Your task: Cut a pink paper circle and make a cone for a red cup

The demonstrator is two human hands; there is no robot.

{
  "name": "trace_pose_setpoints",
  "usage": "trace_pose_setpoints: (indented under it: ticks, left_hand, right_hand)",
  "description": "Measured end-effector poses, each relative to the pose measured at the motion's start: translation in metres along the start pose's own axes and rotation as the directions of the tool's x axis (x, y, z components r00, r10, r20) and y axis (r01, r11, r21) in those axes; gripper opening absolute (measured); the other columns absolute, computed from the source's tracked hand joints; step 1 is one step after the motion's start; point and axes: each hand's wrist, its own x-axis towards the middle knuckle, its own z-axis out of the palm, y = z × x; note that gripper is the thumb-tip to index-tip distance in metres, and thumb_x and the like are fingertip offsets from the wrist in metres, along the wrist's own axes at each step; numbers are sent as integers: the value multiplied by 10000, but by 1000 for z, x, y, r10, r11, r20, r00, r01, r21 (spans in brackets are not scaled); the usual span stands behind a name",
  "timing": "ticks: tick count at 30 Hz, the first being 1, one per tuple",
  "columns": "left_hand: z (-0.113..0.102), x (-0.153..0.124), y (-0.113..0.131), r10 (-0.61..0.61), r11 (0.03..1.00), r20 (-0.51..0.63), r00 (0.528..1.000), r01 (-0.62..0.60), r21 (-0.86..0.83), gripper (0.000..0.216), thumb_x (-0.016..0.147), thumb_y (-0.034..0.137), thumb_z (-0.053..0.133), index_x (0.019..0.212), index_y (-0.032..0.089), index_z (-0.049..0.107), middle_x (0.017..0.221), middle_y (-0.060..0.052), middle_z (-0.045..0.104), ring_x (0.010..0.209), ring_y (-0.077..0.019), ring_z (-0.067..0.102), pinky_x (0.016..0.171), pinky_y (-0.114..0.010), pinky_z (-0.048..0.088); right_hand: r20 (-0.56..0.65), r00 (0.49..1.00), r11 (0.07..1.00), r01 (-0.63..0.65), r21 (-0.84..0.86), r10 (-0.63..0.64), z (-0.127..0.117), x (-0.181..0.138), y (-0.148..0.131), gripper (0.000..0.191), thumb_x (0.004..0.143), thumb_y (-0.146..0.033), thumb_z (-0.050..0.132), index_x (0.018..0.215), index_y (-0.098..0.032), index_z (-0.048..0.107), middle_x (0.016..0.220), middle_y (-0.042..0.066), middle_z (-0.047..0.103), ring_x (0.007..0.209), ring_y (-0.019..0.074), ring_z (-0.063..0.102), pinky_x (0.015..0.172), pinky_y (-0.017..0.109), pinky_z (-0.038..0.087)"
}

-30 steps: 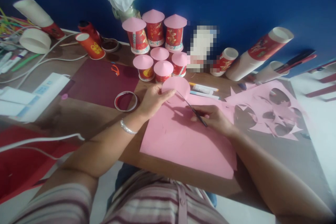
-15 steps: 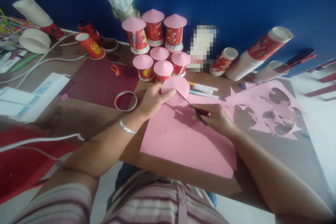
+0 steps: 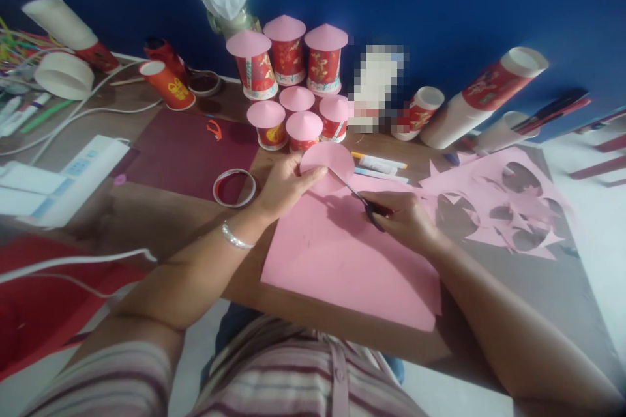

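Note:
Between thumb and fingers, my left hand pinches a round pink paper disc by its left edge. My right hand is closed round the dark handles of a pair of scissors. The blades reach up and left to the disc, their tips near its middle. Below both hands lies a large pink sheet of paper. Just beyond the disc stand several red paper cups topped with pink paper cones.
Right of the sheet lie pink paper scraps with round holes. Markers rest behind the sheet. On the left are a tape roll, a maroon sheet, an orange cutter-like tool and white cables. Paper cups line the blue wall.
The scissors' handles in my right hand have shifted slightly, and the blades look a little more closed or turned. My left hand keeps its pinch on the disc in the same place.

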Motion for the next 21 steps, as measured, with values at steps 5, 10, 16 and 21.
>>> trace_pose_setpoints:
  ticks: [5,10,16,21]
  left_hand:
    - [0,-1,1,-9,999,-14,1000,9,32,321,878,443,798,1008,152,760,956,-61,760,908,-210,684,845,-315,551]
    - [1,-1,3,-8,999,-18,1000,9,35,306,873,433,796,985,151,754,949,-63,754,907,-215,678,829,-314,552]
    - [1,-2,3,-5,999,-22,1000,6,49,319,871,451,796,979,154,755,930,-58,753,882,-207,672,815,-310,546]
    - [4,0,6,36,999,-102,994,-38,-17,299,830,427,836,945,159,767,942,-50,768,918,-208,677,845,-311,551]
  right_hand:
    - [13,999,999,-41,-8,41,-2,1,-4,398,841,-185,629,1173,-232,844,918,26,849,694,164,704,644,249,557]
    - [15,998,998,-55,-36,55,-3,0,-5,406,833,-195,636,1180,-239,841,977,32,856,730,180,721,662,260,566]
    - [39,999,999,-38,-2,38,-1,1,-1,462,827,-176,596,1222,-242,826,882,8,830,680,154,653,655,259,531]
    - [62,998,1000,-20,-2,20,1,1,-3,411,840,-172,562,1142,-228,836,756,-9,757,617,134,550,612,256,471]
